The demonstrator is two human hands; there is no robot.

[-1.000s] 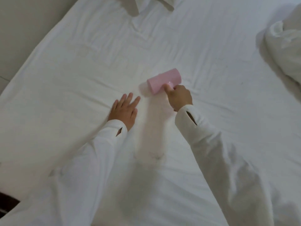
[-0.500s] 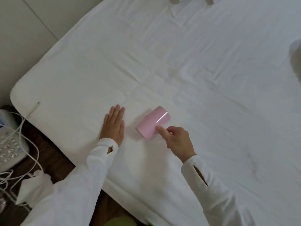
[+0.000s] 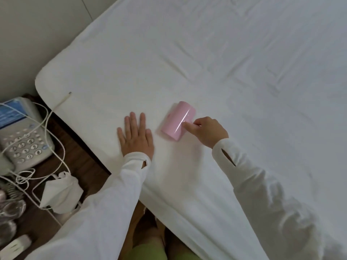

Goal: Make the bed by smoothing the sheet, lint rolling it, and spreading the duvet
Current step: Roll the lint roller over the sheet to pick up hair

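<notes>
— How do the hands lie?
— Left hand (image 3: 135, 137) flat, fingers spread, pressing the sheet (image 3: 216, 72) near the bed's left corner.
— And the right hand (image 3: 205, 130)?
— Its grip holds the pink lint roller (image 3: 176, 121) on the sheet, just right of the left hand.

head cam | looks steeply down | close over bed (image 3: 244, 72) corner

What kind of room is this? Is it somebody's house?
Probably a bedroom, maybe in a hotel, though I cannot be sure. There is a big bed with a white sheet, and beside it a dark wooden bedside table holding a corded desk phone with a keypad.
</notes>
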